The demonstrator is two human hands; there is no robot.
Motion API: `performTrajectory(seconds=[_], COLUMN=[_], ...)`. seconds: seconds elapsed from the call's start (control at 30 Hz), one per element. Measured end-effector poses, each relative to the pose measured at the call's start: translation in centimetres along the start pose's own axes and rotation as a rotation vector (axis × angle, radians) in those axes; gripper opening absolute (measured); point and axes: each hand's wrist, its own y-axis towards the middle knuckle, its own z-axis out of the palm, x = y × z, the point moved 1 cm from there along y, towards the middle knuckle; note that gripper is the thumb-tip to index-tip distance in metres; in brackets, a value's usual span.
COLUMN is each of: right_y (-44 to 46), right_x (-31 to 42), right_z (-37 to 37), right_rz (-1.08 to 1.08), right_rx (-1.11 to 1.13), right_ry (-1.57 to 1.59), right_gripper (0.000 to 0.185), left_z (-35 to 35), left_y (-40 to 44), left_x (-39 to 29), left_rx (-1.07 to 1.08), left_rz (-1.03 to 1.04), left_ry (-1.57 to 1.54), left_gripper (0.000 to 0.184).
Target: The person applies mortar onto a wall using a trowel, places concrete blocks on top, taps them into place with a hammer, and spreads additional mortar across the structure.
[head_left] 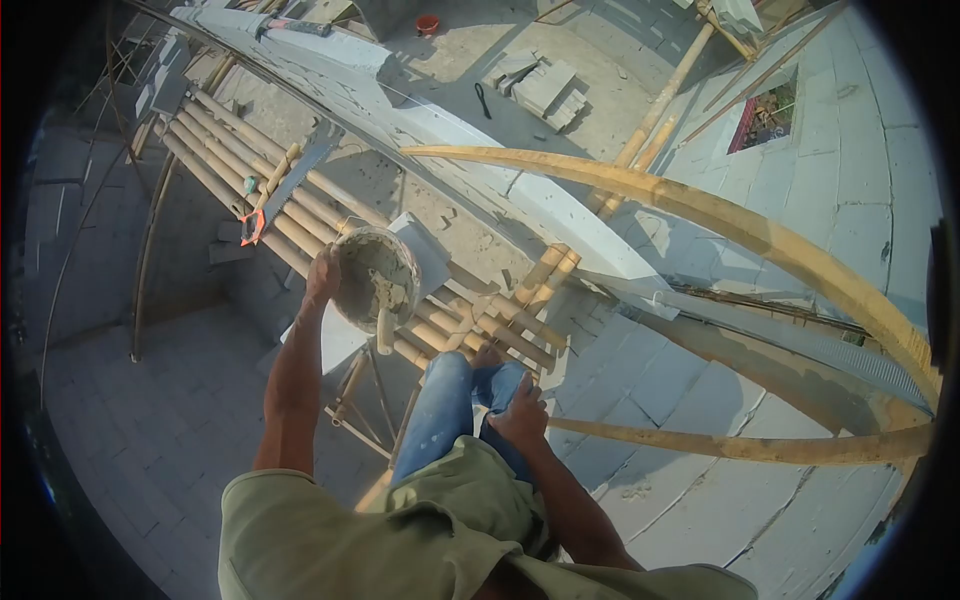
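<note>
My left hand (pixel 325 275) grips the left rim of a round bucket (pixel 345 312). Grey wet mortar (pixel 385 270) lies inside it, and a pale handle (pixel 385 330) leans out over the near rim; the tool's other end is hidden in the mortar. The bucket stands on a scaffold platform of bamboo poles (pixel 290 215), beside a pale block (pixel 425 250). My right hand (pixel 522 415) rests at the knee of my blue jeans (pixel 440 405), its fingers curled against the cloth.
A handsaw (pixel 295 185) with an orange handle lies on the poles. Right of the platform runs a pale block wall (pixel 560 210). Curved wooden strips (pixel 700 205) cross on the right. Stacked blocks (pixel 545 90) and a red bucket (pixel 428 25) sit beyond. Left of the platform is a drop to a lower floor (pixel 150 430).
</note>
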Motion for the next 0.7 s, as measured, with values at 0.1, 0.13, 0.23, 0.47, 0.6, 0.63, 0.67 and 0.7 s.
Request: performTrajectory(seconds=[0.1,0.13,0.23,0.47,0.6,0.63,0.67,0.7], right_y=[2.1,2.9,5.5,10.3,12.6,13.0,13.3,13.9], right_x=[1.2,1.1,0.1,-1.0,-2.3,-2.7,-3.2,-3.5], right_z=[-0.9,-0.8,0.2,1.8,4.2,4.5,5.1,5.8], right_rz=[0.002,0.001,-0.012,0.112,0.123,0.138,0.155,0.140], right_rx=[-0.036,-0.048,-0.106,-0.276,-0.479,-0.510,-0.538,-0.558], right_ry=[0.003,-0.005,-0.003,0.110,0.110,0.148,0.180,0.176], right_gripper=[0.133,0.132,0.132,0.131,0.131,0.131,0.131,0.131], left_z=[0.2,0.0,-0.2,1.8,1.2,1.2,1.5,1.7], left_y=[0.1,-0.3,-1.3,-2.1,-2.4,-2.5,-2.4,-2.0], left_x=[1.5,0.9,-1.7,-0.7,-1.6,-1.0,0.0,0.9], left_rx=[-0.103,-0.116,-0.106,-0.229,-0.215,-0.206,-0.222,-0.252], left_rz=[0.120,0.127,0.117,0.149,0.183,0.181,0.189,0.191], left_ry=[0.005,0.011,-0.139,-0.445,-0.492,-0.437,-0.447,-0.399], left_gripper=[0.059,0.059,0.052,0.046,0.049,0.051,0.051,0.051])
